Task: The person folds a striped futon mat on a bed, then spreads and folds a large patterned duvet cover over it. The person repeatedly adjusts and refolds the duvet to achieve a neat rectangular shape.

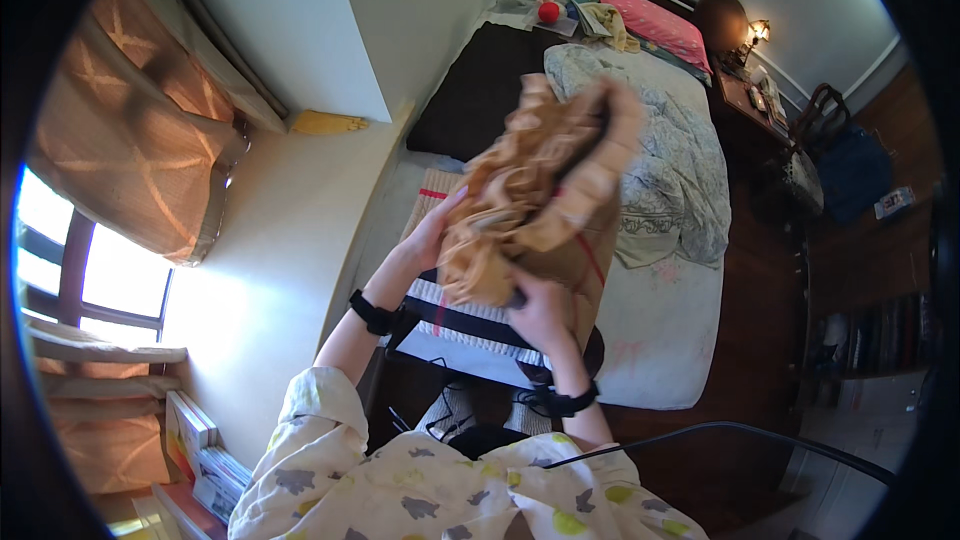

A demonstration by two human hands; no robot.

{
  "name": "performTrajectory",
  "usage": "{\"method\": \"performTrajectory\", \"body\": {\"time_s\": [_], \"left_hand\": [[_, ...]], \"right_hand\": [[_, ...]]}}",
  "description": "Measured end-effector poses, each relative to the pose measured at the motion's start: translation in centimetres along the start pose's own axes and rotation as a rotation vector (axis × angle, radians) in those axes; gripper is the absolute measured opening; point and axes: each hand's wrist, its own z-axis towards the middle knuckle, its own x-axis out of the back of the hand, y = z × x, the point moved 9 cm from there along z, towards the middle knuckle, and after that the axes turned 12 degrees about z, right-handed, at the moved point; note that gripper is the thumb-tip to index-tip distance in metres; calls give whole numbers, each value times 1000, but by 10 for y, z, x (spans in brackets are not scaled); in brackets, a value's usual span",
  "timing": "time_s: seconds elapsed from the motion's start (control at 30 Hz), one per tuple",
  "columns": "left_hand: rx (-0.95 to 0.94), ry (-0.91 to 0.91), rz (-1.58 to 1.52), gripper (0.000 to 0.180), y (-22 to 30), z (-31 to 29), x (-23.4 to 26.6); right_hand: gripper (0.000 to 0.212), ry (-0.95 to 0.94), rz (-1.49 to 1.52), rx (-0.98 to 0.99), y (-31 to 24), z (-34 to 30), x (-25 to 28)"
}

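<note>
Both hands hold up a tan, ruffled cloth cover [500, 210] with a gathered edge, blurred by motion at its far end. My left hand [430, 238] grips its left side, the fingers partly hidden behind the folds. My right hand [546, 312] is closed on its near right edge, with a small dark bit showing at the fingertips. Beneath it a ribbed, striped textile [455, 315] in beige, black, white and red lies on the near end of the bed. A smooth brown part [565, 265] with a red line shows under the ruffles; whether it belongs to the cover I cannot tell.
The bed's white sheet [660, 340] carries a rumpled patterned quilt [680, 180] and a dark blanket [470, 90]. A wide window ledge [270, 230] runs along the left. A black cable [720, 427] crosses at lower right. A bedside table [750, 100] stands at the far right.
</note>
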Motion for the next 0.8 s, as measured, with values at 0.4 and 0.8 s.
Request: {"method": "performTrajectory", "body": {"time_s": [0.4,0.8], "left_hand": [[190,125,641,41,-93,-1,221],[-10,354,945,80,-67,11,226]], "right_hand": [[58,-255,-241,-37,64,-35,-235],[71,-340,-458,-10,95,-59,-272]]}}
